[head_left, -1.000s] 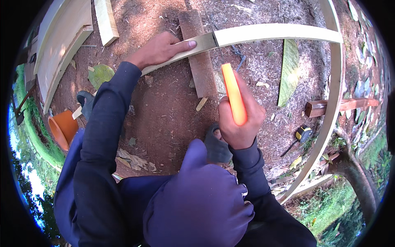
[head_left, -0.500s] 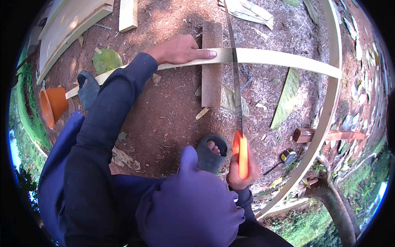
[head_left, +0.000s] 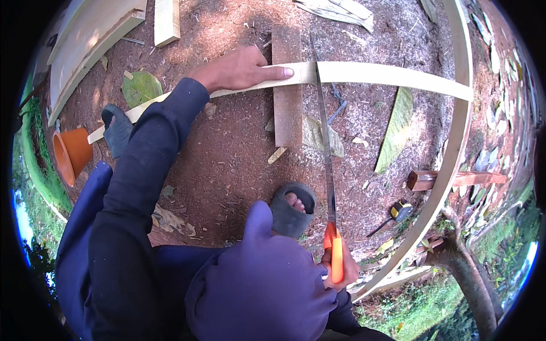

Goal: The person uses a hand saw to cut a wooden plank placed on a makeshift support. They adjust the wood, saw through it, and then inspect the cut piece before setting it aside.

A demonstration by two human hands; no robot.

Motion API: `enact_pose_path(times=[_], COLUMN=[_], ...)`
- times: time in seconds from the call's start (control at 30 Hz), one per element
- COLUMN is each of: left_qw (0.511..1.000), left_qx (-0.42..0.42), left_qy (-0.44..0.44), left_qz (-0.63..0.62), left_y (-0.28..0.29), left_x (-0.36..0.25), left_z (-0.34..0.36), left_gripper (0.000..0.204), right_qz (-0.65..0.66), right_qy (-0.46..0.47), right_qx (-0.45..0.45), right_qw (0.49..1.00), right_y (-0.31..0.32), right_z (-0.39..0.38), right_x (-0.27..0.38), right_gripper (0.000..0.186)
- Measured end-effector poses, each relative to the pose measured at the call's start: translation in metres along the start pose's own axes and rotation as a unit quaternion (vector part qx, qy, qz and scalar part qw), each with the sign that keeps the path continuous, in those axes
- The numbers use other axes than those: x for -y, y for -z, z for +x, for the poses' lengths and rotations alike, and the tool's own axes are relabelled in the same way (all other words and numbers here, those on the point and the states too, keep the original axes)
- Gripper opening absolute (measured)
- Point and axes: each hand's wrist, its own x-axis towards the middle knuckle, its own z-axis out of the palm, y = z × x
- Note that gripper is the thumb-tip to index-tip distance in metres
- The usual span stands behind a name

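left hand (head_left: 242, 69): grip clasping a long pale wooden strip (head_left: 367, 73). right hand (head_left: 348, 269): grip closed around an orange-handled steel handsaw (head_left: 330, 184).

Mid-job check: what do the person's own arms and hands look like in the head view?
The left sleeve is long, plain and blackish navy, creased, reaching the wrist. The right sleeve is similarly dark; less of it shows. The left grip is a gloveless hand, as is the partly hidden right grip. No cables or markings stand out.
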Motion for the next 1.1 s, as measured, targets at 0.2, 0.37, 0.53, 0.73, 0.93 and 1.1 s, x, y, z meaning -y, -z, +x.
enact_pose_path(times=[0.2,0.37,0.53,0.73,0.93,1.1], left_qw=[1.000,1.000,0.999,1.000,0.999,0.999], left_qx=[-0.018,0.000,-0.032,-0.005,-0.035,0.020], left_qy=[-0.006,-0.002,-0.004,-0.006,-0.032,0.045], left_qz=[0.006,0.022,0.008,0.014,0.006,0.017], left_y=[0.009,0.006,0.003,0.008,0.002,0.013], left_x=[-0.003,0.002,-0.004,0.002,0.006,0.001], left_z=[0.014,0.008,0.006,0.010,0.010,0.006], left_gripper=[0.085,0.085,0.083,0.080,0.083,0.072], right_qz=[0.105,0.018,0.090,0.048,0.136,0.140], right_qy=[0.001,0.021,0.046,0.054,0.006,0.018], right_qx=[-0.036,0.026,-0.047,-0.011,0.018,0.003], right_qw=[0.994,0.999,0.994,0.997,0.991,0.990], right_y=[-0.078,-0.016,-0.064,-0.047,-0.039,-0.062], right_z=[0.170,0.025,0.107,0.077,0.097,0.116], right_x=[0.041,-0.010,0.015,-0.003,0.011,0.013], right_gripper=[0.057,0.054,0.053,0.056,0.058,0.058])
